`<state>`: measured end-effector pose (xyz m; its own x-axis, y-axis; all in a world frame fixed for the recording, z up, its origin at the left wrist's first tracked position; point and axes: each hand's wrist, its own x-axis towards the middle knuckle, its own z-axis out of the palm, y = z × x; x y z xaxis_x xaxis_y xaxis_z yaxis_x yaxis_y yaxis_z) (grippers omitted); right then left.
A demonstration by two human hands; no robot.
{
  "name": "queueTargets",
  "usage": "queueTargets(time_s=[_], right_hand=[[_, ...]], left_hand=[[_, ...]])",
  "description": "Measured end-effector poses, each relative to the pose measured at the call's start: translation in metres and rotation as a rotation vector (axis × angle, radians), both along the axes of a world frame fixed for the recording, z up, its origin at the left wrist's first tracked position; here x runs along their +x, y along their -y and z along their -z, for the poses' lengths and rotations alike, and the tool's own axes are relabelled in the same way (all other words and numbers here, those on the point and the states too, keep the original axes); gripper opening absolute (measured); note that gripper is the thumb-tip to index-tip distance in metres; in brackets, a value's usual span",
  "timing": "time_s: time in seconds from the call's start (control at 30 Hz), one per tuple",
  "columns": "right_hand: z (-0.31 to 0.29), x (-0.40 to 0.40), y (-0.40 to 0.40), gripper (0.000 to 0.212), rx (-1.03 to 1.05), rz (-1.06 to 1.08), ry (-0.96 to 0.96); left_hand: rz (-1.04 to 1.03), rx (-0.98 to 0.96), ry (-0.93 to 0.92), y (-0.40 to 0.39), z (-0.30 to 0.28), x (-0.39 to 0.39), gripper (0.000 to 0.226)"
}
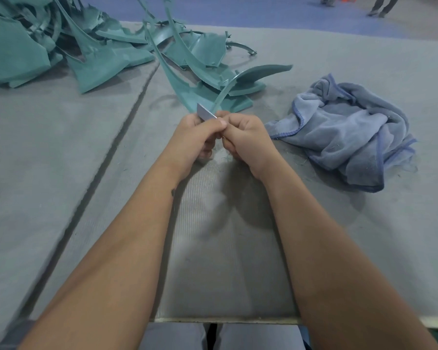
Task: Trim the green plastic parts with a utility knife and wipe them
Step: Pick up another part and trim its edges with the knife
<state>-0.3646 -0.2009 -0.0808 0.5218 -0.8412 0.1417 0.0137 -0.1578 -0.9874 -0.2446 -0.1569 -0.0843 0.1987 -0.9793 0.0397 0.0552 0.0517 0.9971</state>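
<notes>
Trimming looks to be the step in hand: both hands meet above the grey surface (238, 248), close in front of the person. The left hand (196, 136) has its fingers curled round something, with a flat grey blade (205, 114) sticking out past its thumb; the right hand (245, 137) is likewise closed, fingers curled, and a thin curved green strip (224, 93) rises from between the two hands. Which hand's grip has the knife and which the strip I cannot tell, as the fingers hide the join. The rest of the green plastic parts (106, 54) lie heaped at the far left and middle of the surface, and a crumpled blue cloth (352, 127) lies just to the right of the hands, ready for wiping. To do this well, I judge the strip should be pinched close to the cut so it cannot flex, the blade held at a shallow angle along the edge, and strokes kept short and directed away from the thumb, which sits very near the blade. Fine shavings lie on the surface near the hands.
</notes>
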Motion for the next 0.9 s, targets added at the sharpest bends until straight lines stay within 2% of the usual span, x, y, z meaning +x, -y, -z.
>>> queueTargets(time_s=[0.13, 0.27, 0.73, 0.8, 0.9], right_hand=[[0.002, 0.001, 0.001, 0.023, -0.030, 0.031, -0.038], [0.006, 0.003, 0.001, 0.036, -0.053, 0.089, -0.037], [0.009, 0.004, 0.004, 0.043, -0.071, 0.188, -0.028], [0.010, 0.004, 0.004, 0.043, -0.075, 0.211, -0.030], [0.011, 0.005, 0.007, 0.037, -0.053, 0.263, -0.002]], left_hand=[[0.049, 0.020, 0.021, 0.000, 0.003, 0.004, 0.025], [0.126, 0.004, -0.017, 0.002, 0.006, 0.008, 0.011], [-0.013, -0.020, 0.121, 0.004, 0.009, 0.005, 0.013], [-0.034, -0.005, 0.142, 0.004, 0.009, 0.005, 0.019], [-0.096, 0.019, 0.153, 0.007, 0.010, 0.001, 0.053]])
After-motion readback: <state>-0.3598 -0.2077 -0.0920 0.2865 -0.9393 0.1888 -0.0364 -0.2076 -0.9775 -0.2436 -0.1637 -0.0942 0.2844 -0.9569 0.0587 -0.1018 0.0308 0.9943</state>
